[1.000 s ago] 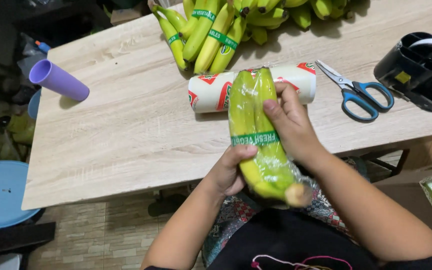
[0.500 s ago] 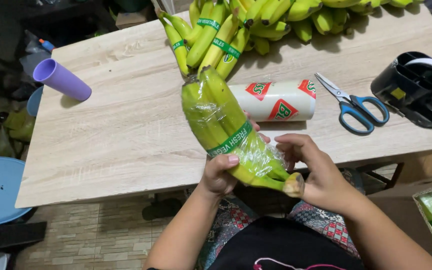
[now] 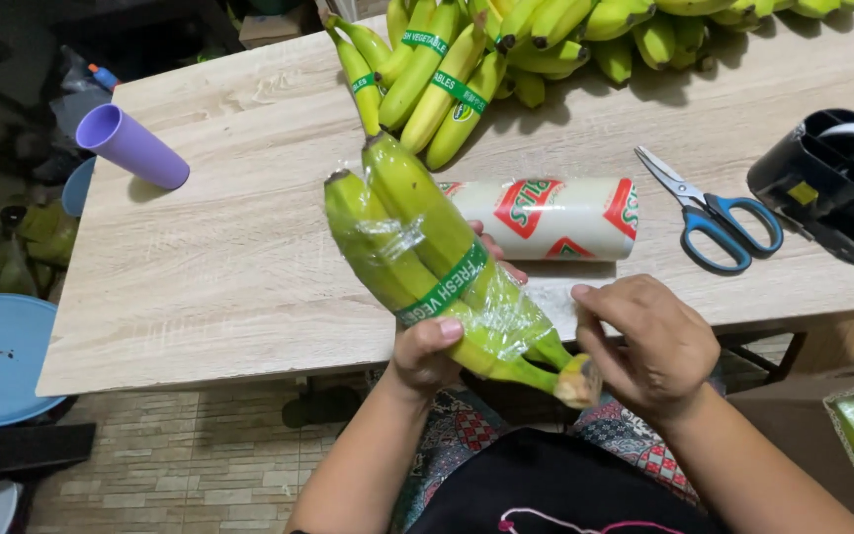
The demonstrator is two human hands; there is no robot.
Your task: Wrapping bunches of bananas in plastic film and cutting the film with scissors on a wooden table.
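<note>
Fingers of the left hand [image 3: 427, 354] were curled around the lower part of a wrapped bunch of bananas [image 3: 427, 262], the thumb pressed across the front of the fruit just below a green band [image 3: 444, 287] that circled the bunch. That hand grasped the bunch from beneath and held it tilted, tips pointing up and to the left, stem end [image 3: 579, 381] pointing down and to the right, above the near edge of a wooden table [image 3: 239, 267]. Clear film covered the lower half of the bananas and bunched up loosely near the stem.

On the other side, the right hand [image 3: 649, 341] sat just beside the stem end, its fingers bent inward and touching the film there; whether they pinched the film or only rested on it could not be told.

Behind the bunch, a roll of cling film [image 3: 555, 218] with red markings lay on its side on the table. Blue-handled scissors [image 3: 709, 213] lay to its right, and a black tape dispenser [image 3: 832, 183] stood near the right edge. A pile of green bananas [image 3: 506, 49], some with green bands, covered the far side. A purple cup [image 3: 130, 146] lay tipped over at the left. A blue stool [image 3: 2, 356] stood on the floor beside the table.
</note>
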